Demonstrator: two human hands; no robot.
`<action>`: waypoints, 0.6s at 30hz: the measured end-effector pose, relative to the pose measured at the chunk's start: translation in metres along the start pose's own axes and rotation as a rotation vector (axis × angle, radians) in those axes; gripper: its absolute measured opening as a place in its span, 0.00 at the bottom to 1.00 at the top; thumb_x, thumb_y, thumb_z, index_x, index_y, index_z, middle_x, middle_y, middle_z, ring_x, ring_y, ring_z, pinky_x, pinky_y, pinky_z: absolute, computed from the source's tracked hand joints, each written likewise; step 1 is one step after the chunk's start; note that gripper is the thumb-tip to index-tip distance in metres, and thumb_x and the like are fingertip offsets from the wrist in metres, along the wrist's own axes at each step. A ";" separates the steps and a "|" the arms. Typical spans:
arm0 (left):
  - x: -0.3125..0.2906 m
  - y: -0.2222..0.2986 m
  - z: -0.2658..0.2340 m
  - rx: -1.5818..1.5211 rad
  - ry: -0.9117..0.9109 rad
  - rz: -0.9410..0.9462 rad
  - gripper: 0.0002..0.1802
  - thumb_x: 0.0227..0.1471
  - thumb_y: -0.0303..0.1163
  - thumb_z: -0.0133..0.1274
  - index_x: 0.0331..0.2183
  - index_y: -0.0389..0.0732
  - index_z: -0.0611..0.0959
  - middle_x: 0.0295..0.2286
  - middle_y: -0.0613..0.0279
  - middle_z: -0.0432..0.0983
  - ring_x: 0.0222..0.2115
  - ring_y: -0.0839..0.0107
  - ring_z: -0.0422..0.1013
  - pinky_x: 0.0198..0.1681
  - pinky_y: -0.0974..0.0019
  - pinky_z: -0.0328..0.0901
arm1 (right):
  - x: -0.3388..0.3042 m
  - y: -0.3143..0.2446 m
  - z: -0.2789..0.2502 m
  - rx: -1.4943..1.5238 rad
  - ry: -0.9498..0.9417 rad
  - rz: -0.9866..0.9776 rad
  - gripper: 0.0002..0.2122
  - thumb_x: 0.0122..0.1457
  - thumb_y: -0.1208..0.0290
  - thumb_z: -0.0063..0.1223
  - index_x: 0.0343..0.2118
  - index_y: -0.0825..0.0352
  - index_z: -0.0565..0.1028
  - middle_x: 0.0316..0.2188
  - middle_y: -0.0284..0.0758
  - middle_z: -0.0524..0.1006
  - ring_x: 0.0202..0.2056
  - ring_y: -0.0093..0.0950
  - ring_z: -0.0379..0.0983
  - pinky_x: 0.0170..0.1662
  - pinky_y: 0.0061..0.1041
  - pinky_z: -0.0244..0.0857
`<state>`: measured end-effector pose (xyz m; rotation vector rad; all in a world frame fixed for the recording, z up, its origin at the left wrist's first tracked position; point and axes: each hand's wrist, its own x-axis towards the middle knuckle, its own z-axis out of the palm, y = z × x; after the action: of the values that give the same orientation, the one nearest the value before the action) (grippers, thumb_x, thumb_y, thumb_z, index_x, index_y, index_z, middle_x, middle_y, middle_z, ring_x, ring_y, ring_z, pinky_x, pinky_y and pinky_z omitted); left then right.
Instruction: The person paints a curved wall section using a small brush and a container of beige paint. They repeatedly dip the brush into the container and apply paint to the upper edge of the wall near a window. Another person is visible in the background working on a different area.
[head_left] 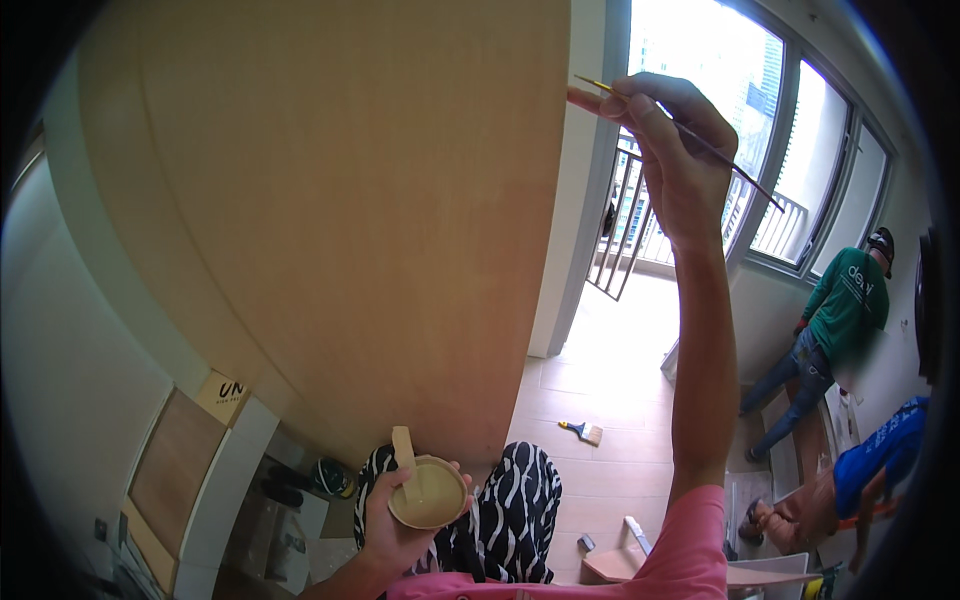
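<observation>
In my raised right hand (685, 130) is a thin artist's paintbrush (740, 170), pinched between thumb and fingers, its fine tip pointing left. One finger reaches to the edge of a large tan wooden panel (350, 200) that fills the middle of the view. Low in front of my lap, my left hand (390, 515) is wrapped round a small round tub (430, 495) of beige paint or filler. A flat wooden stick (403, 450) stands tilted in the tub, against its rim.
A wide paintbrush (582, 433) lies on the tiled floor (600, 385). At right, one person in green (850, 305) stands and another in blue (880, 460) bends low. Windows (790, 140) and a balcony railing (625, 220) are beyond. A cardboard piece (222, 395) is at left.
</observation>
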<state>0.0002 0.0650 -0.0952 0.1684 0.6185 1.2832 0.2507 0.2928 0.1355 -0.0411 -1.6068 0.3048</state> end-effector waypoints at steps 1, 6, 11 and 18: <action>0.000 -0.001 0.000 0.004 0.002 -0.001 0.22 0.53 0.41 0.46 0.46 0.38 0.74 0.45 0.50 0.72 0.50 0.50 0.67 0.55 0.44 0.63 | 0.001 -0.001 -0.001 -0.011 -0.012 -0.015 0.06 0.60 0.77 0.54 0.37 0.72 0.78 0.29 0.39 0.81 0.38 0.33 0.81 0.45 0.28 0.75; -0.004 -0.001 -0.003 0.006 -0.010 0.015 0.22 0.53 0.41 0.47 0.46 0.37 0.73 0.45 0.49 0.71 0.51 0.49 0.67 0.55 0.45 0.63 | 0.008 -0.011 0.000 -0.081 -0.051 -0.057 0.06 0.60 0.77 0.53 0.38 0.73 0.78 0.30 0.39 0.81 0.38 0.36 0.81 0.46 0.30 0.76; -0.006 -0.003 0.006 0.054 0.065 0.035 0.22 0.52 0.44 0.47 0.42 0.37 0.76 0.44 0.51 0.72 0.48 0.51 0.68 0.49 0.47 0.64 | 0.012 -0.010 -0.003 -0.082 -0.084 -0.091 0.06 0.61 0.78 0.52 0.38 0.73 0.78 0.31 0.40 0.81 0.38 0.36 0.81 0.46 0.31 0.76; -0.005 -0.005 0.005 0.047 0.060 0.041 0.22 0.52 0.44 0.47 0.42 0.37 0.76 0.44 0.51 0.72 0.48 0.51 0.68 0.49 0.47 0.65 | 0.012 -0.014 -0.003 -0.165 -0.095 -0.074 0.06 0.61 0.78 0.52 0.38 0.72 0.78 0.32 0.39 0.81 0.39 0.35 0.81 0.45 0.27 0.76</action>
<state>0.0065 0.0597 -0.0918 0.1827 0.6999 1.3180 0.2554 0.2828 0.1505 -0.0940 -1.7210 0.1175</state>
